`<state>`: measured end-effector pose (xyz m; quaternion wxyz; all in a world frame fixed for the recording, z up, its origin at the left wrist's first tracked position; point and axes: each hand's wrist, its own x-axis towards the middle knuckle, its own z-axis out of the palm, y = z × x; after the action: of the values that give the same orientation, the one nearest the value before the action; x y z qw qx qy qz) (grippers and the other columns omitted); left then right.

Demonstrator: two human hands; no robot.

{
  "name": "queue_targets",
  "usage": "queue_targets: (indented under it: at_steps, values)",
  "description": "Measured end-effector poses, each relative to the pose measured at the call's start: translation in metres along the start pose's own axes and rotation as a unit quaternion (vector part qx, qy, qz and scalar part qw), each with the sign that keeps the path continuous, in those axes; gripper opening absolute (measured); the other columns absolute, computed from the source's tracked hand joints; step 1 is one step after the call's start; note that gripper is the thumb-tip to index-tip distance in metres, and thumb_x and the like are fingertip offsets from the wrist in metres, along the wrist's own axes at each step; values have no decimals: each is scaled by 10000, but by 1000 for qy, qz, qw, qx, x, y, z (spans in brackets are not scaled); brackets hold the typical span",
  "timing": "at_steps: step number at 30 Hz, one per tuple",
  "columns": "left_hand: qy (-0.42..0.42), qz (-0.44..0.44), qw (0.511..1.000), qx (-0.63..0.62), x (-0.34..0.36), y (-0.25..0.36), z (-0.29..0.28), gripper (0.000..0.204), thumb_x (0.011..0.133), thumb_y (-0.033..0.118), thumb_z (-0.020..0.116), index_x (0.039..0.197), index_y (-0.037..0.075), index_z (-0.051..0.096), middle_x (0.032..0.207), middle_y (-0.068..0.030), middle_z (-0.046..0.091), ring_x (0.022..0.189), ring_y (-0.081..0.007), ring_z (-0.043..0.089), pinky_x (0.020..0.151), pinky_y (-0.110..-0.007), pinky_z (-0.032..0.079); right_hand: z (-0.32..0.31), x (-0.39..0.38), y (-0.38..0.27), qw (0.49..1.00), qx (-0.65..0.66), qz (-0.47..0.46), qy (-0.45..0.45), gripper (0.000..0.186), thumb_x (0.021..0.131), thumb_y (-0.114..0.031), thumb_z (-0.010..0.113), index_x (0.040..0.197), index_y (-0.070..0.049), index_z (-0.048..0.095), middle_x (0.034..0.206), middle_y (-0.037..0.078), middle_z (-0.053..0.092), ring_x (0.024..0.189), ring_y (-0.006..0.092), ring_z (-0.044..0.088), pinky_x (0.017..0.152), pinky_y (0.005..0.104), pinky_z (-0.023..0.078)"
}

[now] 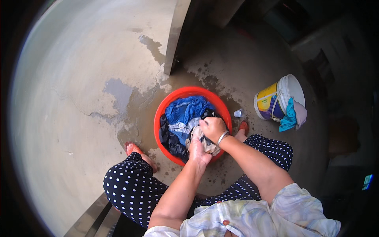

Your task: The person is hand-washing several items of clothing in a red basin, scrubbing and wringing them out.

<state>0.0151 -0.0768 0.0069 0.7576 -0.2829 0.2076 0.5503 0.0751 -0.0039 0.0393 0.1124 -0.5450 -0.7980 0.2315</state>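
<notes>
A round red tub (pixel 194 89) sits on the floor between my feet, with wet-looking clothes in it. Over its near right side, my right hand (pixel 213 129), wearing a silver bangle at the wrist, is closed on a pale beige cloth (pixel 211 147). My left hand (pixel 199 152) grips the same cloth from below left, its thumb pointing up and the fingers partly hidden. Beyond the hands lies a bright blue garment (pixel 185 109). A light grey cloth (pixel 182 128) is in the middle, and black fabric (pixel 173 145) lines the tub's left side.
A white bucket (pixel 285 89) with a yellow and purple label stands to the right, a teal cloth (pixel 289 119) and a pale mauve cloth (pixel 301 113) hanging over its rim. Near my right foot is a small silvery cup (pixel 238 113). A post (pixel 173 47) rises beyond the tub; wet patches mark the concrete.
</notes>
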Motion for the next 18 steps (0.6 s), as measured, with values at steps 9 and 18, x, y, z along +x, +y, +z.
queue_targets:
  at_steps: [9, 18]
  values:
    - [-41, 39, 997, 52, -13, -15, 20, 280, 846, 317, 512, 1025, 109, 564, 1022, -56, 600, 903, -221, 580, 799, -377, 489, -20, 15, 15, 992, -102, -26, -76, 279, 787, -350, 540, 719, -103, 650, 709, 126, 624, 684, 309, 613, 621, 420, 487]
    - [5, -15, 991, 136, -21, 9, 21, 198, 855, 349, 488, 896, 157, 517, 825, -15, 498, 737, -189, 446, 651, -340, 358, -159, -20, -24, 951, -280, 46, -126, 296, 711, -316, 609, 891, -88, 664, 997, 125, 596, 946, 292, 532, 784, 490, 410]
